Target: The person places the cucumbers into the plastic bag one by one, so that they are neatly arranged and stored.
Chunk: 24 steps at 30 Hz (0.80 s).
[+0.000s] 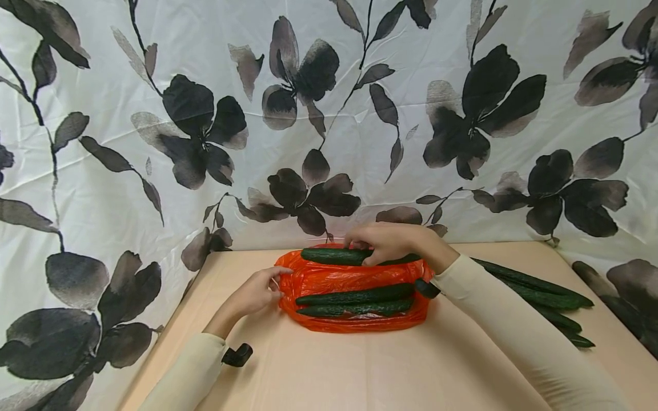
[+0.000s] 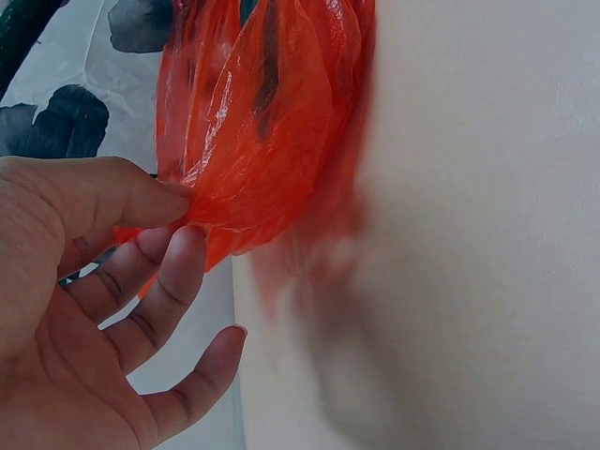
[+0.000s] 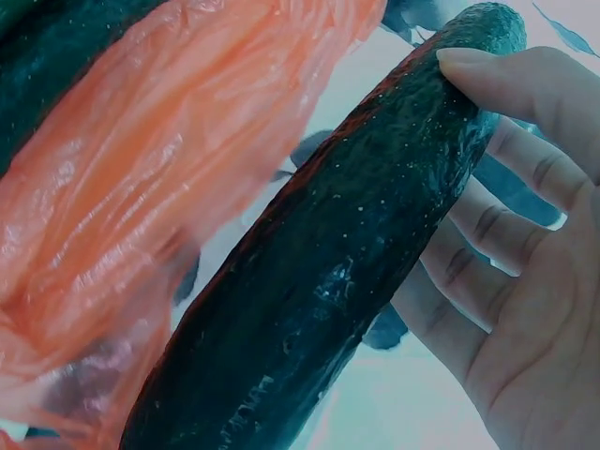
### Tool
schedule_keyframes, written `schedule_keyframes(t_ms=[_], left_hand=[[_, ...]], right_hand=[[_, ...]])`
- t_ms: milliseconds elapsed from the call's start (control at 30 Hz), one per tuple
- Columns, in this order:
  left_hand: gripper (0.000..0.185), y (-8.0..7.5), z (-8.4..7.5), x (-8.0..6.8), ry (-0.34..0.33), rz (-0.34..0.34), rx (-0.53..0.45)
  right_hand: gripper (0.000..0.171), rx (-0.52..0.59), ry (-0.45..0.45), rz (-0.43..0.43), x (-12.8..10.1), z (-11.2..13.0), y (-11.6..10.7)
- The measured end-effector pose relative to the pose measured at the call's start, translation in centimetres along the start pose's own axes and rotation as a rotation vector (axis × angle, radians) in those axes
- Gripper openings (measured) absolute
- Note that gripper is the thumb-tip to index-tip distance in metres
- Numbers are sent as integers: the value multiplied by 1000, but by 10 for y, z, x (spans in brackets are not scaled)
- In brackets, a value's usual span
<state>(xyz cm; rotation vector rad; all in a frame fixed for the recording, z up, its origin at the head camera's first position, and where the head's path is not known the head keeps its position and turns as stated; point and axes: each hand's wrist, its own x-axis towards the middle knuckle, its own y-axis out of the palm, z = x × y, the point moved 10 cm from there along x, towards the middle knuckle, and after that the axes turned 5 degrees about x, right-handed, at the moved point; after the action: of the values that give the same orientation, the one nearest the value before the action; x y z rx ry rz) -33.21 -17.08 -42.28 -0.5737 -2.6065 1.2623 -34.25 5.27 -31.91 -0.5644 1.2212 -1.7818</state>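
A red plastic bag (image 1: 329, 279) lies on the table, with two cucumbers (image 1: 360, 295) side by side on its near part. My left hand (image 1: 257, 294) pinches the bag's left edge between thumb and fingers; in the left wrist view the thin red film (image 2: 272, 159) bunches at the fingertips. At the bag's far side my right hand (image 1: 388, 242) grips another dark green cucumber (image 1: 334, 256) from above. The right wrist view shows the thumb on one side of this cucumber (image 3: 328, 244) and the fingers curled round the other.
Several more cucumbers (image 1: 545, 297) lie at the right of the light wooden table (image 1: 319, 371), partly hidden by my right sleeve (image 1: 498, 302). Behind the table hangs a white cloth (image 1: 370, 188) with dark flowers. A small black device (image 1: 237, 355) is on my left wrist.
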Motion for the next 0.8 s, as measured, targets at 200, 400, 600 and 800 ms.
schedule_keyframes(t_ms=[200,400,600,800], left_hand=[[56,-1,0,0,-7,-1,-2],[56,-1,-3,-1,4,0,5],[56,-3,-3,-5,11,-1,5],[57,-3,-2,-7,5,6,-4]], right_hand=[[47,16,-11,26,12,-2,12],[49,53,15,52,17,-5,23],[48,74,37,61,24,-6,35],[45,19,52,86,31,-10,57]])
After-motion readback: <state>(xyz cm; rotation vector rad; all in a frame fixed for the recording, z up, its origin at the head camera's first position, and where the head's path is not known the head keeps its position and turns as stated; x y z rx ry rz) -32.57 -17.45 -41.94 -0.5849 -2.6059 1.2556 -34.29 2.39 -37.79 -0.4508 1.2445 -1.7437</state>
